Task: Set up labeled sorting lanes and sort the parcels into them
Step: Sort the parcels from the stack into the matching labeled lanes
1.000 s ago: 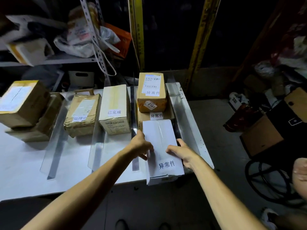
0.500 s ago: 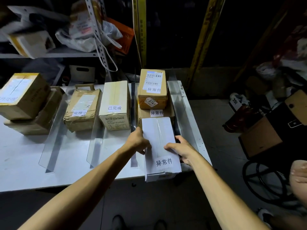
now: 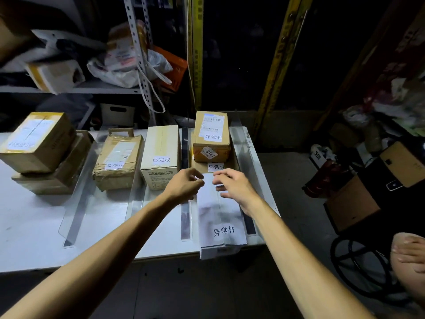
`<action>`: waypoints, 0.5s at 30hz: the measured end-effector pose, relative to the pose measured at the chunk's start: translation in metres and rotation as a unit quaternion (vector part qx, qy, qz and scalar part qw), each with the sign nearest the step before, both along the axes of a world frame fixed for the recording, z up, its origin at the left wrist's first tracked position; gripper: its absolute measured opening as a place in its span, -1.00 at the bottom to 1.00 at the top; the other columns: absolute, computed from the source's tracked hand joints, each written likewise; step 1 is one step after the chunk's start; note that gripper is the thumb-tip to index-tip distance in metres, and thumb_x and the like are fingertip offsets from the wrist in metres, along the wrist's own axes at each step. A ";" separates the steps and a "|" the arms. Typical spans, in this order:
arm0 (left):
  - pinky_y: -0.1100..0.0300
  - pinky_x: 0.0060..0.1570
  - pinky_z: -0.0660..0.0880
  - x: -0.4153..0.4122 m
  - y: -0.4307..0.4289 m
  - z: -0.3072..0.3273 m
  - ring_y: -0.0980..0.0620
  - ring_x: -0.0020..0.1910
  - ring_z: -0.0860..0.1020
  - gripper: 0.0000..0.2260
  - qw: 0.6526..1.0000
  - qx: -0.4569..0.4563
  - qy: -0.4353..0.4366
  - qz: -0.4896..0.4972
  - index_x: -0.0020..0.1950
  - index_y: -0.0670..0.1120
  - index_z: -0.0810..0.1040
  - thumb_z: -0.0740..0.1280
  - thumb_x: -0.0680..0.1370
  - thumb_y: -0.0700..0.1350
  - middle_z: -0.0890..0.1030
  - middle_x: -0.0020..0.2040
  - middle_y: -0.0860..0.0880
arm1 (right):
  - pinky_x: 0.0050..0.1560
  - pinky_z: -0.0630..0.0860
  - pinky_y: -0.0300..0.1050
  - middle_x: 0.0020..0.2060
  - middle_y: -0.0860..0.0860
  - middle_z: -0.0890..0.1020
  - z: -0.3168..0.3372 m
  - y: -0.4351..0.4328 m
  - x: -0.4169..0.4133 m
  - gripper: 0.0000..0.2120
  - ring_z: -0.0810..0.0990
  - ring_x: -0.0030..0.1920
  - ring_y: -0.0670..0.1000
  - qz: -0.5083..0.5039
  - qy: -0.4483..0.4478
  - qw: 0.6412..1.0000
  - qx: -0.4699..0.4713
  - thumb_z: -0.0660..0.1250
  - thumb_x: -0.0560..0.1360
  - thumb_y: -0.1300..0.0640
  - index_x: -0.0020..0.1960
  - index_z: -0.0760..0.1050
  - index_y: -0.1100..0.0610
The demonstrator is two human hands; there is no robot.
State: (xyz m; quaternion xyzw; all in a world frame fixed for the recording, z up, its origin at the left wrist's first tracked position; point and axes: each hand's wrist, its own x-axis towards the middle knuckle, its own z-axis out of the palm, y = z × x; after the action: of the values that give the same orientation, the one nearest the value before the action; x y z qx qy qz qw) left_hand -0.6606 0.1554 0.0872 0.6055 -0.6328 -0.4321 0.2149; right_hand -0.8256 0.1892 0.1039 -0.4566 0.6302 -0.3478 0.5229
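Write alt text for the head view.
A person's left hand and right hand are at the far end of a white parcel in the table's rightmost lane. Stacked brown boxes sit behind it; more labeled boxes sit leftward.

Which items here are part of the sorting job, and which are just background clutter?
Job: white parcel, brown parcel behind it, cream box, taped parcel, left stack, clear dividers, table, left hand, right hand.
Lying about: shelf bags, white bin, floor boxes.
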 end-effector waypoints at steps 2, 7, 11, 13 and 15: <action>-0.09 -0.12 0.63 0.014 0.003 0.009 -0.24 -0.11 0.66 -0.83 1.000 -0.007 0.003 -0.012 0.13 -0.16 0.57 0.31 0.56 -0.17 0.65 -0.06 -0.17 | 0.02 0.58 0.01 -0.03 0.08 0.61 0.006 -0.004 0.019 -0.78 0.53 -0.07 0.02 0.034 -0.009 0.999 0.003 0.22 0.63 0.19 0.21 0.55 0.19; 0.10 -0.26 0.54 0.075 0.015 0.030 -0.07 -0.22 0.59 -0.85 1.000 -0.004 -0.001 -0.026 0.11 -0.17 0.56 0.29 0.59 -0.18 0.66 -0.04 -0.25 | -0.08 0.49 -0.04 -0.05 0.09 0.63 0.016 -0.020 0.078 -0.84 0.55 -0.07 0.05 0.133 0.019 0.991 0.000 0.28 0.60 0.15 0.13 0.58 0.11; -0.04 -0.13 0.59 0.154 0.026 0.053 -0.12 -0.15 0.65 -0.77 0.999 -0.026 -0.039 0.003 0.00 -0.08 0.58 0.33 0.47 0.05 0.68 -0.08 -0.16 | -0.16 0.44 -0.14 -0.07 0.07 0.61 0.032 -0.029 0.157 -0.84 0.53 -0.12 0.02 0.207 0.034 0.977 -0.033 0.29 0.61 0.16 0.14 0.57 0.16; -0.03 -0.13 0.59 0.199 0.034 0.065 -0.12 -0.13 0.67 -0.65 0.998 -0.034 -0.038 0.034 -0.01 -0.04 0.60 0.30 0.37 0.17 0.69 -0.10 -0.12 | -0.18 0.43 -0.25 -0.09 0.04 0.62 0.040 -0.035 0.200 -0.84 0.53 -0.12 -0.04 0.243 0.053 0.966 -0.070 0.30 0.59 0.19 0.14 0.59 0.17; 0.04 -0.18 0.57 0.240 0.043 0.074 -0.04 -0.20 0.65 -0.67 0.997 -0.043 -0.035 0.058 -0.05 0.00 0.60 0.33 0.35 0.20 0.69 -0.13 -0.10 | -0.13 0.48 -0.26 -0.07 0.03 0.64 0.048 -0.040 0.244 -0.86 0.57 -0.06 -0.04 0.274 0.069 0.954 -0.102 0.32 0.57 0.20 0.09 0.60 0.12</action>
State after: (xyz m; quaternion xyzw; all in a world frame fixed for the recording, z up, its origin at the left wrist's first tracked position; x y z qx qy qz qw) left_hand -0.4201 0.1984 0.1613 0.6460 -0.6222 -0.3696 0.2429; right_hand -0.5818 0.1492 0.1520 -0.6855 0.4768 -0.2213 0.5038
